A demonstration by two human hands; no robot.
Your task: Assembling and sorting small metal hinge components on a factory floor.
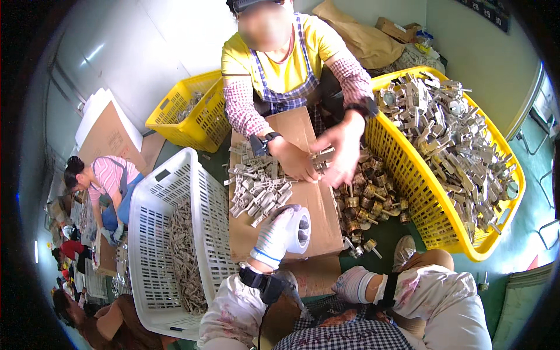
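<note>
My left hand (pixel 273 234), in a striped knit glove, is closed on a roll of white tape (pixel 299 238), with fingertips showing in its core. The roll is over the near part of a cardboard sheet (pixel 318 224). Left of it, a pile of small silvery metal clamp-like parts (pixel 259 189) lies on the cardboard. My right hand (pixel 353 284), also gloved, is low near my lap, apart from the parts; its fingers are too bunched and turned away to read. Across from me, a co-worker's two bare hands (pixel 318 160) handle some metal pieces.
A white basket (pixel 195 175) of metal parts stands at left. One yellow basket (pixel 434 201), heaped with metal parts, is at right; another yellow basket (pixel 204 125) sits behind. Brassy round fittings (pixel 373 195) lie on the floor beside the cardboard. Other people work at far left.
</note>
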